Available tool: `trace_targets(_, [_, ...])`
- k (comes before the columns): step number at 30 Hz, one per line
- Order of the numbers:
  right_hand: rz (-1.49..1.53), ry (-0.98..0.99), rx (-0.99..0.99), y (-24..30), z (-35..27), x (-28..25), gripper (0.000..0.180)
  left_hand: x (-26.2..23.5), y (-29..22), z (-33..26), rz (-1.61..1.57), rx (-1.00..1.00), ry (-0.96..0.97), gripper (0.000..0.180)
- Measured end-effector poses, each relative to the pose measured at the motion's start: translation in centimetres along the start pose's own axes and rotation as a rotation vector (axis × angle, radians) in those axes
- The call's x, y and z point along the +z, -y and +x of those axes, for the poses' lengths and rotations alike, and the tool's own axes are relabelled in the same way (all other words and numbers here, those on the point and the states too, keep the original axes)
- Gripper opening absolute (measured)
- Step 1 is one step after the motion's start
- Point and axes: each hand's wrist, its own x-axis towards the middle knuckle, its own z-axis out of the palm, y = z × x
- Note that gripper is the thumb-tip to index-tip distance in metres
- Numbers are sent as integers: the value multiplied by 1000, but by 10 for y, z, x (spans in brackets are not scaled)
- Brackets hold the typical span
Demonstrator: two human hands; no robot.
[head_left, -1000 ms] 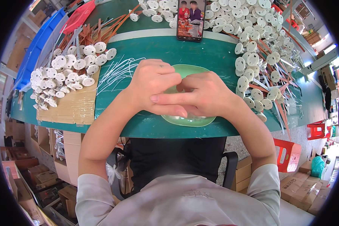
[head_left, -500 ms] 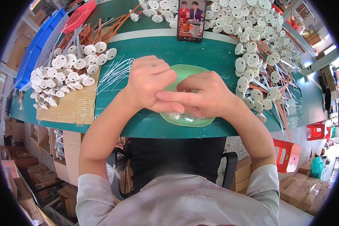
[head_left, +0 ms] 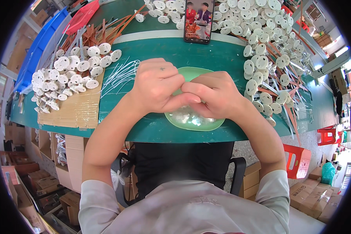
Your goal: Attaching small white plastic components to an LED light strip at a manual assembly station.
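Observation:
Above a light green plate (head_left: 189,127) my left hand (head_left: 156,84) and my right hand (head_left: 215,94) meet, both closed with fingers curled inward. The fingertips press together, and whatever they hold is hidden behind the knuckles. Small shiny clear pieces (head_left: 191,118) lie on the plate under the hands. To the left of my left hand, a bundle of thin white strips (head_left: 119,78) is spread on the green table (head_left: 160,48).
Round white discs with brown and white strips (head_left: 72,70) are heaped on cardboard (head_left: 82,111) at left. More white discs (head_left: 261,62) pile up at right. A phone (head_left: 198,23) stands at the back. A red basket (head_left: 83,16) and blue tray (head_left: 39,52) sit far left.
My right index finger, stretched toward my left hand before, is now curled in. Both hands have drawn tightly together, the right slightly higher, and more of the shiny pieces show.

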Motion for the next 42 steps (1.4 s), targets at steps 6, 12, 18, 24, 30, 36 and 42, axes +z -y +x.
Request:
trace_targets(6, [49, 6, 42, 1, -1, 2, 44, -2, -1, 1, -66, -11, 79, 42])
trace_targets(12, [71, 16, 62, 1, 0, 0, 47, -2, -3, 1, -42, -23, 83, 38])
trace_targets(18, [85, 9, 62, -1, 0, 0, 48, -4, -6, 4, -30, -27, 67, 36])
trace_targets(24, [99, 12, 41, -4, -1, 1, 48, -6, -8, 6, -41, -40, 32, 36])
trace_targets(30, [110, 29, 48, -5, -2, 2, 50, -7, -9, 7, -48, -41, 51, 36])
trace_targets(36, [103, 35, 48, -5, -2, 2, 51, -3, -9, 8, -42, -36, -7, 51])
trace_targets(42, [32, 75, 96, 3, 2, -6, 46, -2, 6, 0, -52, 14, 68, 44])
